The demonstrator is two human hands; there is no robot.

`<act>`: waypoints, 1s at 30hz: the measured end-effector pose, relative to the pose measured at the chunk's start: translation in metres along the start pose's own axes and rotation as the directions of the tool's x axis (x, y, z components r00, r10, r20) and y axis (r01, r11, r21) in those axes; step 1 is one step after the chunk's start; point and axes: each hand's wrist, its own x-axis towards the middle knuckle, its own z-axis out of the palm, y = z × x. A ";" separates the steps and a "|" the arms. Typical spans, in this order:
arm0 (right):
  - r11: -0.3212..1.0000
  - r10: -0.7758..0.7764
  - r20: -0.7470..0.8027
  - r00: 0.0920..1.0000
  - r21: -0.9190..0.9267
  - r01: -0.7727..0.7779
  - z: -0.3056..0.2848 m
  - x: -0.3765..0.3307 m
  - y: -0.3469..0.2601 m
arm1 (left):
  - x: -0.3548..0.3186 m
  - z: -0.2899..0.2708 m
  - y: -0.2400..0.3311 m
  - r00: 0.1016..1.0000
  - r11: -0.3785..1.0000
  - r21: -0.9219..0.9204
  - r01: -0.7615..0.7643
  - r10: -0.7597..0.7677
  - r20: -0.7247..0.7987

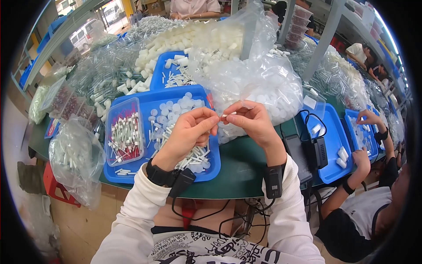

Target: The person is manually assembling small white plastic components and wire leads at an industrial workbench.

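Over the right rim of a blue tray (214,169), my two hands meet fingertip to fingertip. My right hand (252,123) is closed in a pinch on a small white stick (230,114) with a reddish end. Touching or nearly touching that end, the thumb and forefinger of my left hand (191,132) are pinched together; what they hold is too small to make out. Inside the tray lie round translucent caps (178,107) and short white sticks (196,157). A clear plastic box (141,152) at the tray's left holds white-topped thin sticks with dark pink among them.
A large clear bag (272,79) of translucent caps stands beyond my right hand. Behind lie another blue tray (157,72) and heaps of white pieces. To the right are a black device (318,152) with cables, a further blue tray (332,176) and a co-worker's hands (369,119).
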 end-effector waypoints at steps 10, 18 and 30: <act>0.995 0.028 0.008 1.000 0.096 -0.028 -0.005 0.001 0.002 | 0.004 -0.001 -0.001 1.000 1.000 0.005 0.023 -0.023 -0.003; 0.990 -0.025 -0.045 0.999 0.140 0.031 -0.005 0.001 0.002 | 0.006 -0.006 -0.008 0.997 0.998 -0.012 0.059 -0.059 0.045; 0.998 -0.028 -0.028 0.999 0.051 0.030 -0.003 0.002 0.002 | 0.013 -0.014 -0.009 0.981 0.975 -0.152 -0.160 0.141 -0.131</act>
